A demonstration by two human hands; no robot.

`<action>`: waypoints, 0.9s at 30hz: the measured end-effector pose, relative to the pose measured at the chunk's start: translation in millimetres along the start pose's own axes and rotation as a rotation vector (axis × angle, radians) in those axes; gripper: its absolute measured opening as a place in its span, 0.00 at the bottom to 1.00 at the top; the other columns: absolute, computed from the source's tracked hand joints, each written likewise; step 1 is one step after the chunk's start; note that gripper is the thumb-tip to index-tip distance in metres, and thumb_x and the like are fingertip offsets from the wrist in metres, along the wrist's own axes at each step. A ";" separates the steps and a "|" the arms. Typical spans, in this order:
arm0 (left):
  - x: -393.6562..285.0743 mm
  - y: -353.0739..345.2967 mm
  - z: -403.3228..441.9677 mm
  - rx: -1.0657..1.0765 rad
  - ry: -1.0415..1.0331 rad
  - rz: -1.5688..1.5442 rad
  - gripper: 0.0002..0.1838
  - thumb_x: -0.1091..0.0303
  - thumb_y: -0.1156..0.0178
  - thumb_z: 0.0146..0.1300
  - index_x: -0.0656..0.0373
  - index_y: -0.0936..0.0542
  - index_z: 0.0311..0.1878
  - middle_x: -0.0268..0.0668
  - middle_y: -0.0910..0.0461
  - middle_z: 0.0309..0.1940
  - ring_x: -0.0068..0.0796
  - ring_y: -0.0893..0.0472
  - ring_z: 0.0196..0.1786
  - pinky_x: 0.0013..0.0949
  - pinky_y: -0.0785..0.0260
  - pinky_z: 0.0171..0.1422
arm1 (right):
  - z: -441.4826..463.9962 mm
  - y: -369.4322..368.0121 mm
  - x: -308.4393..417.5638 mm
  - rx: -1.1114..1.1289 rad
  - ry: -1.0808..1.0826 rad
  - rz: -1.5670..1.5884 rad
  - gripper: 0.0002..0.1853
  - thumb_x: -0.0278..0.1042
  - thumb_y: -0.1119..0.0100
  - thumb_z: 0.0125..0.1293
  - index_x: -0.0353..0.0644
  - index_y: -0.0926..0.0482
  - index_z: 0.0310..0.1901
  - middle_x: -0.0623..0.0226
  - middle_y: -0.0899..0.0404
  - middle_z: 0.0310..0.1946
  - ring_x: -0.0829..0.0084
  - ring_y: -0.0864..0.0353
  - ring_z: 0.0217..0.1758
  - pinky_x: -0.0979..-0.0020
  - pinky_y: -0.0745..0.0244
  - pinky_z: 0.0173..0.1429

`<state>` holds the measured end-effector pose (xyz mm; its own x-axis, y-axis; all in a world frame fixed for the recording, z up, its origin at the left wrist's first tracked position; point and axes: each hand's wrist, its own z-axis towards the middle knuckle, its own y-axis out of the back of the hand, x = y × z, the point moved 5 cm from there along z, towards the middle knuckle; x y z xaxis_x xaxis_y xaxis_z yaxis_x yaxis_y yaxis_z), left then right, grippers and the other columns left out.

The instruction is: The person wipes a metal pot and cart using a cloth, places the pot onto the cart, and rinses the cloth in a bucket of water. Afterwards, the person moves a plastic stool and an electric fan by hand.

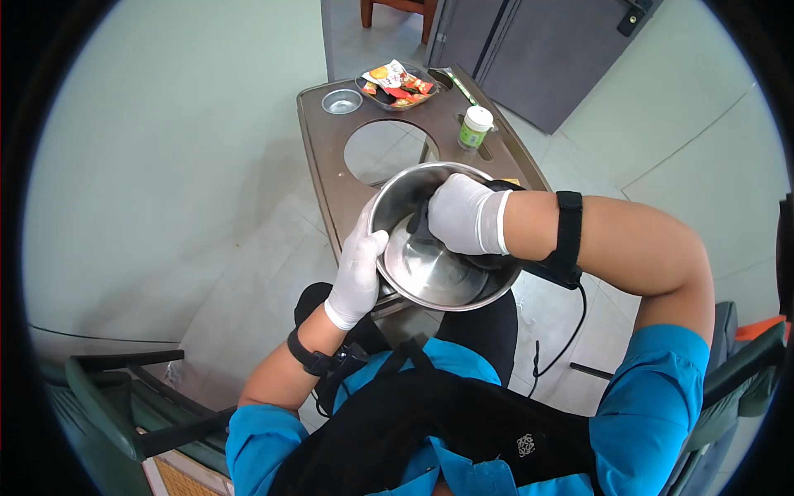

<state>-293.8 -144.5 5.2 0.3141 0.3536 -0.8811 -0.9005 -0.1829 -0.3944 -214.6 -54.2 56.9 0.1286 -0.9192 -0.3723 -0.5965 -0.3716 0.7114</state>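
Observation:
A stainless steel pot is tilted so that its shiny inside faces me, in front of my lap at the near end of the table. My left hand, in a white glove, grips the pot's left rim, thumb on the inner side and fingers around the outside. Reaching into the pot, my gloved right hand is closed on a dark cloth pressed against the inner wall. The right fingertips are partly hidden by the hand and cloth.
The brown table has a large round opening. On it stand a small metal dish, a glass bowl of wrapped snacks and a white-lidded jar. Dark green chairs flank me; a grey door is beyond.

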 end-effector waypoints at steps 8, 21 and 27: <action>-9.3 -3.8 14.0 -0.013 -0.173 0.266 0.27 0.68 0.59 0.58 0.76 0.28 0.56 0.53 0.24 0.55 0.41 0.26 0.60 0.37 0.52 0.74 | -23.1 -7.5 2.8 0.381 -0.007 0.348 0.22 0.48 0.50 0.57 0.40 0.15 0.42 0.55 0.16 0.36 0.56 0.17 0.43 0.62 0.26 0.50; -2.1 0.4 12.9 -0.042 -0.053 0.070 0.30 0.63 0.54 0.56 0.75 0.28 0.58 0.51 0.26 0.58 0.38 0.28 0.61 0.33 0.43 0.69 | -15.8 -13.9 -8.7 -0.292 -0.239 1.006 0.21 0.46 0.54 0.65 0.32 0.21 0.36 0.48 0.20 0.33 0.50 0.20 0.38 0.58 0.25 0.46; 0.0 5.5 14.1 -0.042 -0.054 0.155 0.31 0.61 0.53 0.54 0.78 0.28 0.56 0.52 0.23 0.53 0.38 0.27 0.60 0.34 0.43 0.69 | -6.7 -7.2 35.5 -0.245 0.130 0.865 0.19 0.40 0.49 0.60 0.28 0.21 0.34 0.47 0.22 0.38 0.50 0.21 0.42 0.59 0.27 0.51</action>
<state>-303.0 -132.6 6.6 0.1552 0.3666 -0.9174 -0.9230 -0.2771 -0.2669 -200.5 -85.0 42.5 -0.1887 -0.8920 0.4109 -0.3431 0.4519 0.8234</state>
